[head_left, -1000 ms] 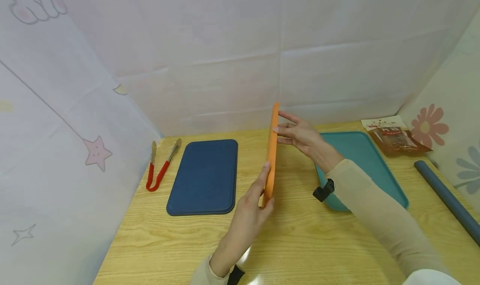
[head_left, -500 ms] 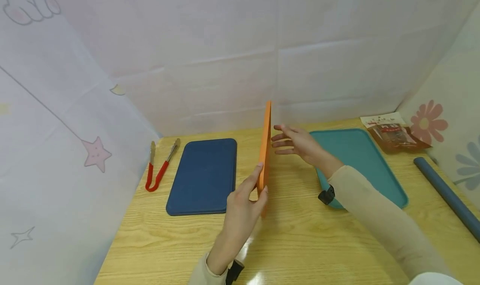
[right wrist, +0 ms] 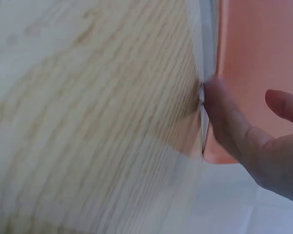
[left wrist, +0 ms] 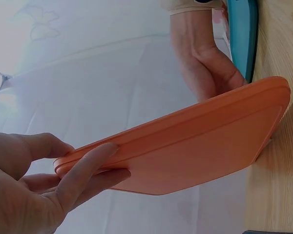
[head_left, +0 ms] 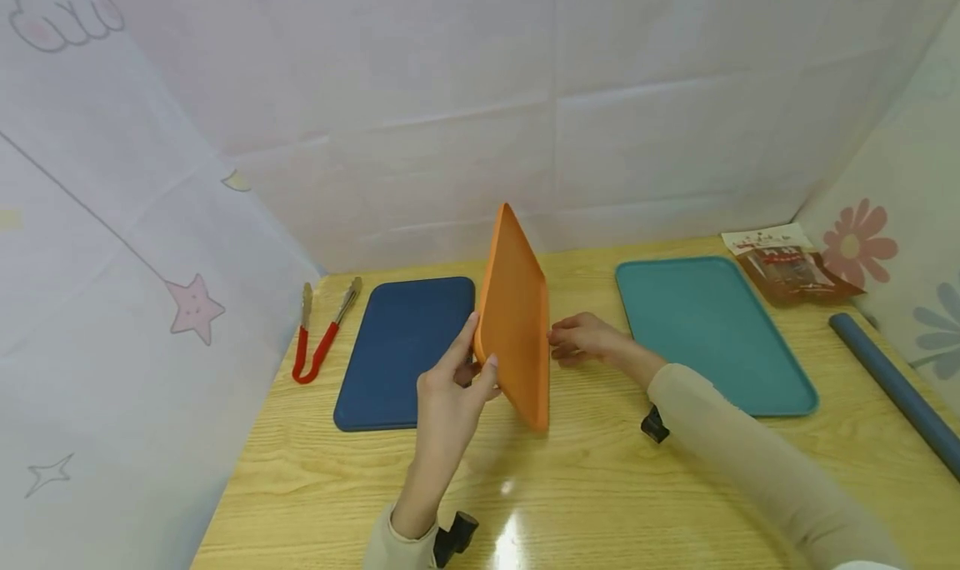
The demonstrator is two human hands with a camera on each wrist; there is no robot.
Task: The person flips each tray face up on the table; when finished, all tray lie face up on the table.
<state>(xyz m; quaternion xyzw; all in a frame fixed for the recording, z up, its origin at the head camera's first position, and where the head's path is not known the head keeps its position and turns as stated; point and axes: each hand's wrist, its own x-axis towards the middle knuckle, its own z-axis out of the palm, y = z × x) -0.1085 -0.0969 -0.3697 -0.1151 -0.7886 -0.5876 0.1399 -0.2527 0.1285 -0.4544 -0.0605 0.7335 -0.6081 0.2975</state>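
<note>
An orange tray (head_left: 517,320) stands tilted on edge in mid-table, its rimmed inner side turned to the right. My left hand (head_left: 442,399) pinches its upper left edge; in the left wrist view, the thumb and fingers lie on opposite sides of the tray (left wrist: 200,151). At the tray's lower right edge is my right hand (head_left: 588,339), fingers slightly bent. The right wrist view has the fingertips of the right hand (right wrist: 254,141) at the lower rim by the tabletop, the thumb apart. Whether they press the rim is unclear.
A dark blue tray (head_left: 405,353) lies left, beside red-handled tongs (head_left: 322,345). On the right lie a teal tray (head_left: 705,328), a brown food packet (head_left: 787,270) and a blue-grey roll (head_left: 892,387). Cloth walls (head_left: 450,95) enclose the wooden table (head_left: 615,487).
The orange tray has leaned over to the left, showing its inner face. My right hand has left its upper edge and moved down towards the lower edge. My left hand has shifted left, still gripping.
</note>
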